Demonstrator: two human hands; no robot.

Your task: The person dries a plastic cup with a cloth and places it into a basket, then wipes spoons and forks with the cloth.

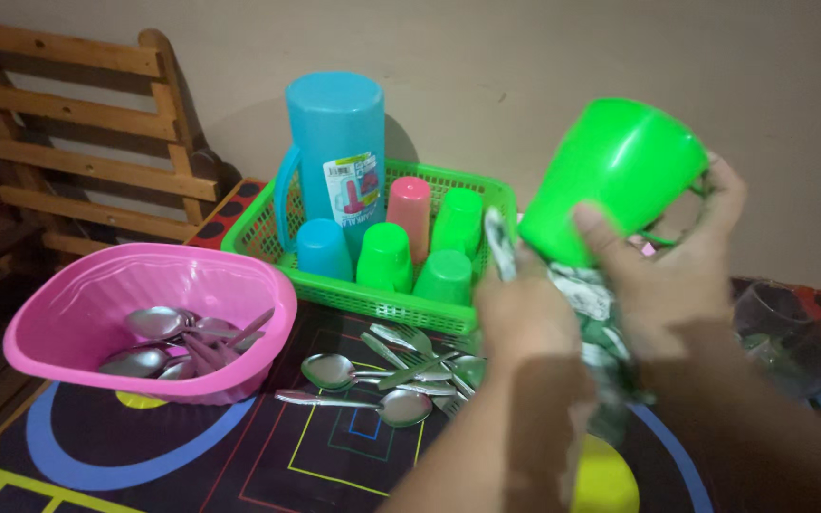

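Observation:
My right hand (677, 256) holds a bright green plastic mug (610, 176) tilted, bottom toward the camera, at the upper right. My left hand (525, 313) grips a green-and-white patterned cloth (586, 299) pressed against the mug's mouth. Below my hands lies a loose pile of metal spoons and forks (401, 370) on the dark patterned mat (192, 456).
A pink basket (239, 275) with several spoons sits at the left. A green basket (472, 195) behind holds a tall blue jug (334, 142) and upturned blue, green and pink cups. A wooden frame (78, 114) leans at the back left; clear plastic (791, 323) lies at right.

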